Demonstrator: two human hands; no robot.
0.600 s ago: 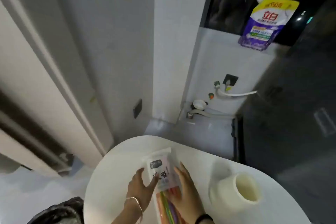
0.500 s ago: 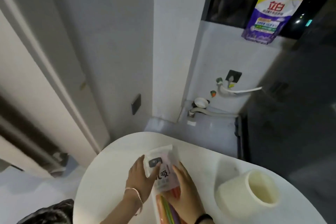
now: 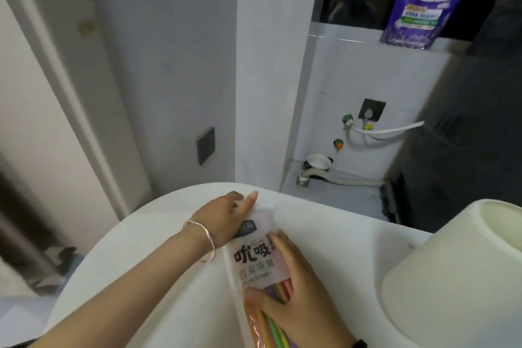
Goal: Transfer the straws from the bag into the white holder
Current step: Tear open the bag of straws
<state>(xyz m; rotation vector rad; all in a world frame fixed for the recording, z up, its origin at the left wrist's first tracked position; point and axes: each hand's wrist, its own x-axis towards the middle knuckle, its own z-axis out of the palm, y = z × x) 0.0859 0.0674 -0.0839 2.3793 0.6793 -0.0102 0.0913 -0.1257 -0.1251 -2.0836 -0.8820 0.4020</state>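
Frosted plastic, the bag (image 3: 255, 257) lies flat on the white bench (image 3: 158, 237) at about 6 o'clock, its coloured straws (image 3: 272, 322) all inside. Your right hand (image 3: 299, 299) grips its lower half, thumb over the straws; your left hand (image 3: 226, 215) rests at its top edge, fingers loosely spread, gripping nothing. The white holder (image 3: 452, 271) waits at 4 o'clock, with no straws visible in it. Everything remains: open the bag, then move the straws.
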